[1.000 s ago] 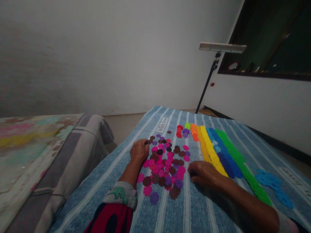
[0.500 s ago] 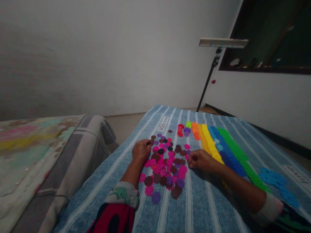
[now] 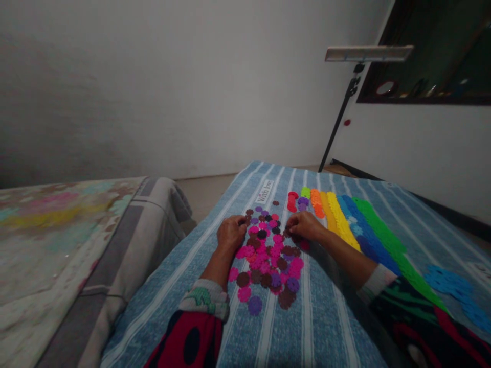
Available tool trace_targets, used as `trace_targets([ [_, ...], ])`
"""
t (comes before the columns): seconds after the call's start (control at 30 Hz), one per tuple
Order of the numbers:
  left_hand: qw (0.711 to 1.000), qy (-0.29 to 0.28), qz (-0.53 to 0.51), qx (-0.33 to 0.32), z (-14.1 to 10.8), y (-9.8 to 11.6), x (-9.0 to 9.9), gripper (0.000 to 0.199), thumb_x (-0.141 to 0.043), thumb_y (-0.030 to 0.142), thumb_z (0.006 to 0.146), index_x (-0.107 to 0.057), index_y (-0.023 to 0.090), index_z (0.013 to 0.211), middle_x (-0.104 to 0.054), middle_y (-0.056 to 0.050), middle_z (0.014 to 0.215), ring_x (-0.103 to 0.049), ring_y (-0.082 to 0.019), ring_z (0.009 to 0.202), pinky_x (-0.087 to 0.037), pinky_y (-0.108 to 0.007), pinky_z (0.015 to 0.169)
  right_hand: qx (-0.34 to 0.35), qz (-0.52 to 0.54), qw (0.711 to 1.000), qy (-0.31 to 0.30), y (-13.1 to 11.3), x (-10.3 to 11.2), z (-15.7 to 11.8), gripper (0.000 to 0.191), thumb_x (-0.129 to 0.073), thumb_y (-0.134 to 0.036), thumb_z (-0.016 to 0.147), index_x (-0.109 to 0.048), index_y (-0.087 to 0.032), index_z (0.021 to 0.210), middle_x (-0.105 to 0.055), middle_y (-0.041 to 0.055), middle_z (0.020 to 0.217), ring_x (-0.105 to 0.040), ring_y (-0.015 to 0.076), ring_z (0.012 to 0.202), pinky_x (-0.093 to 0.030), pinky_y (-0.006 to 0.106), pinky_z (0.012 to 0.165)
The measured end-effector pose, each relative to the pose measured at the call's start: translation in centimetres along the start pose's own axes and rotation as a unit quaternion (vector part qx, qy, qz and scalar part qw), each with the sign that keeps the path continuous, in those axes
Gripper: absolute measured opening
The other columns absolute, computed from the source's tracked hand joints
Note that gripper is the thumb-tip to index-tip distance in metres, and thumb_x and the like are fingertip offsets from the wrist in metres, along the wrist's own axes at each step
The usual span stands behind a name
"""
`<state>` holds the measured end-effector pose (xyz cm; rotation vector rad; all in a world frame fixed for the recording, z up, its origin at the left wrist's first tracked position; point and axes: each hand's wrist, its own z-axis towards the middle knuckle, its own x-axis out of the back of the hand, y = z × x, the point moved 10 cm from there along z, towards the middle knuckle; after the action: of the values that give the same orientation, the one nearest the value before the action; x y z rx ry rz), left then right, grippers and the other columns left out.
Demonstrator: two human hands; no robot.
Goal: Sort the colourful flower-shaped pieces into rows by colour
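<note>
A loose spread of small notched plastic discs (image 3: 264,258) in pink, brown, purple and black lies on the striped blue cloth (image 3: 184,276). My left hand (image 3: 232,231) rests at the upper left edge of this spread, its fingers curled together beside some brown discs (image 3: 249,212). Whatever its fingertips hold, if anything, is hidden. Across the spread, my right hand (image 3: 305,226) has thumb and fingers pinched at the right edge, close to a dark brown disc. I cannot tell whether that disc is in the pinch or under it.
Right of the spread run rows of yellow discs (image 3: 341,225), blue discs (image 3: 362,235) and green discs (image 3: 383,240). Short red (image 3: 292,202) and orange groups (image 3: 317,203) lie farther back. Light blue discs (image 3: 448,281) are at far right. Another covered surface (image 3: 69,245) stands left; a lamp stand (image 3: 339,120) is behind.
My right hand has moved away from me and slightly left along the edge of the discs. My left hand stays at the upper left edge. The whole view has shifted slightly.
</note>
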<state>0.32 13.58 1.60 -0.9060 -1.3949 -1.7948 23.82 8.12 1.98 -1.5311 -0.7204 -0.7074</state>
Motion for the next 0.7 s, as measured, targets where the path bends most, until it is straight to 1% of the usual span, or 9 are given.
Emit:
trace_targets([
  [0.1,1.0,-0.002,0.003,-0.003,-0.1,0.1,0.0,0.029,-0.057,0.028,0.086,-0.076,0.029,0.108,-0.075,0.001,0.116,-0.065,-0.02,0.108,-0.05,-0.026,0.085,0.0,-0.071,0.997,-0.005,-0.3,0.0,0.3,0.017,-0.072,-0.012,0.069,-0.076,-0.018,0.085,-0.076,0.0046,0.086,-0.067,0.0177,0.084,-0.046,0.024,0.069],
  [0.2,1.0,-0.004,0.012,-0.006,-0.1,0.3,0.1,0.03,-0.056,0.029,0.087,-0.076,0.029,0.109,-0.075,0.0,0.116,-0.065,-0.02,0.108,-0.05,-0.026,0.085,-0.004,-0.128,0.992,-0.018,-0.4,-0.2,0.2,0.017,-0.073,-0.021,0.075,-0.077,-0.02,0.091,-0.076,0.0041,0.089,-0.067,0.0173,0.086,-0.044,0.025,0.071],
  [0.27,1.0,-0.005,0.016,-0.01,-0.1,0.4,0.2,0.031,-0.056,0.029,0.086,-0.076,0.028,0.11,-0.074,-0.001,0.118,-0.065,-0.021,0.109,-0.05,-0.027,0.086,-0.005,-0.159,0.987,-0.027,-0.5,-0.3,0.1,0.016,-0.071,-0.026,0.078,-0.078,-0.021,0.092,-0.076,0.004,0.088,-0.066,0.0173,0.085,-0.043,0.025,0.071],
  [0.33,1.0,-0.006,0.018,-0.016,-0.1,0.5,0.2,0.031,-0.056,0.028,0.086,-0.076,0.027,0.11,-0.074,-0.001,0.119,-0.065,-0.02,0.11,-0.049,-0.027,0.088,-0.005,-0.184,0.982,-0.033,-0.7,-0.3,0.0,0.016,-0.071,-0.03,0.08,-0.078,-0.022,0.091,-0.076,0.0047,0.088,-0.067,0.0185,0.086,-0.043,0.026,0.071],
  [0.4,1.0,-0.006,0.016,-0.022,-0.1,0.6,0.2,0.031,-0.056,0.027,0.085,-0.076,0.027,0.109,-0.074,0.0,0.118,-0.065,-0.02,0.11,-0.049,-0.027,0.088,-0.006,-0.204,0.978,-0.034,-0.9,-0.3,-0.1,0.019,-0.071,-0.034,0.08,-0.078,-0.022,0.093,-0.076,0.0058,0.093,-0.067,0.0203,0.091,-0.043,0.026,0.071],
  [0.57,1.0,-0.007,0.014,-0.023,0.1,0.5,0.2,0.031,-0.055,0.028,0.085,-0.076,0.026,0.108,-0.075,-0.002,0.117,-0.067,-0.02,0.108,-0.049,-0.027,0.087,-0.016,-0.231,0.973,-0.022,-1.4,-0.4,-0.1,0.022,-0.069,-0.031,0.081,-0.077,-0.022,0.1,-0.075,0.0094,0.104,-0.067,0.0242,0.1,-0.045,0.028,0.073],
  [0.7,1.0,0.001,0.015,-0.023,0.1,0.5,0.5,0.031,-0.054,0.027,0.085,-0.076,0.028,0.107,-0.075,0.0,0.116,-0.067,-0.019,0.107,-0.049,-0.026,0.086,-0.019,-0.24,0.971,-0.017,-1.9,-0.4,-0.3,0.024,-0.067,-0.031,0.082,-0.076,-0.02,0.102,-0.074,0.0129,0.11,-0.066,0.0269,0.106,-0.046,0.03,0.077],
])
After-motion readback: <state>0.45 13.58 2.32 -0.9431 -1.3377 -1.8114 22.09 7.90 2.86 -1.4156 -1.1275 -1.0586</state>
